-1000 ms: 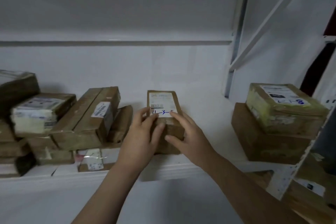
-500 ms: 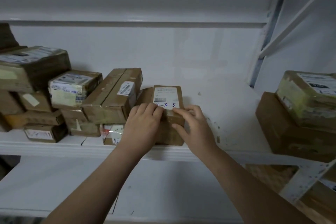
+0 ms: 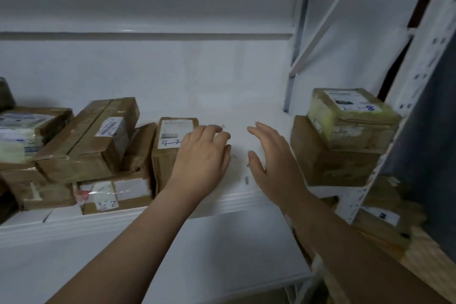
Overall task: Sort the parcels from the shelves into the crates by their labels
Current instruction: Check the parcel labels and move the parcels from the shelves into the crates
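Right hand is being pulled off the parcel, fingers being held wide, empty; parcel is being gripped on the shelf by left hand, fingers curled, blue handwritten "4-3" being partly covered

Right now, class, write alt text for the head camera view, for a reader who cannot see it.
A person's left hand rests on a small brown labelled parcel on a white shelf, while the right hand is spread open beside it. Other parcels are piled in a left stack and a right stack.
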`<state>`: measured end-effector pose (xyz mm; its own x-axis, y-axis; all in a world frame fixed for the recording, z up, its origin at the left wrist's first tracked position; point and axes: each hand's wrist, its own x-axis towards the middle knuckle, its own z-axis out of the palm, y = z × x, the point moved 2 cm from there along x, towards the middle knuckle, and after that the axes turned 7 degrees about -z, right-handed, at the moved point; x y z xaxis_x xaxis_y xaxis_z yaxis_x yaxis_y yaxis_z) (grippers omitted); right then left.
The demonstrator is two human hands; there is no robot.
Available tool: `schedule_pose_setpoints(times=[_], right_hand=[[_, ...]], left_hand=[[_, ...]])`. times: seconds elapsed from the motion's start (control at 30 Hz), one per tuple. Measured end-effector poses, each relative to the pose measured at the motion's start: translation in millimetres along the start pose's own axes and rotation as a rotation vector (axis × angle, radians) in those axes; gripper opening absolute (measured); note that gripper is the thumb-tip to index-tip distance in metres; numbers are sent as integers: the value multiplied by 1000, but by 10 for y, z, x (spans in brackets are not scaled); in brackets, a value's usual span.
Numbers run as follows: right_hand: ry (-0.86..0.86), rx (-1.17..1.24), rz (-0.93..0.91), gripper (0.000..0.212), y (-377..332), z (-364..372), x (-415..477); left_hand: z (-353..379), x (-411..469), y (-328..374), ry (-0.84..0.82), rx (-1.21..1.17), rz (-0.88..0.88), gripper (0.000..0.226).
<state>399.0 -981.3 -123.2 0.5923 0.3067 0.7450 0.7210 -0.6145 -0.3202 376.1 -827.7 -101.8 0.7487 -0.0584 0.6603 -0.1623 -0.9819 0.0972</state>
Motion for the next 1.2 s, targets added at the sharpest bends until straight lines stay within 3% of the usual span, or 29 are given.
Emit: schedule_pose_setpoints(times=[0.27, 0.4, 0.5, 0.67, 0.73, 0.87, 1.07, 1.2], right_hand=[[256, -282, 99, 31, 527, -927, -333], [214, -377, 333, 49, 879, -1292, -399], [189, -282, 439, 60, 1115, -1436, -376], [264, 190, 564, 74, 1329, -1447, -300], [312, 232, 639, 72, 1387, -1434, -289], [339, 165, 627, 42, 1376, -1417, -295], [505, 452, 586, 27, 1225, -1386, -344], [531, 498, 519, 23, 1102, -1336, -410]], left_hand=[[488, 142, 856, -134, -307, 96, 40], [658, 367, 1315, -253, -577, 37, 56], [738, 533, 1550, -344, -680, 5, 62], [855, 609, 1708, -487, -887, -77, 58], [870, 580, 1741, -477, -1003, -117, 57], [842, 514, 1784, -373, -1211, -167, 46], [738, 483, 1753, -221, -1538, -359, 20], [706, 410, 1575, -173, -1475, -377, 21]])
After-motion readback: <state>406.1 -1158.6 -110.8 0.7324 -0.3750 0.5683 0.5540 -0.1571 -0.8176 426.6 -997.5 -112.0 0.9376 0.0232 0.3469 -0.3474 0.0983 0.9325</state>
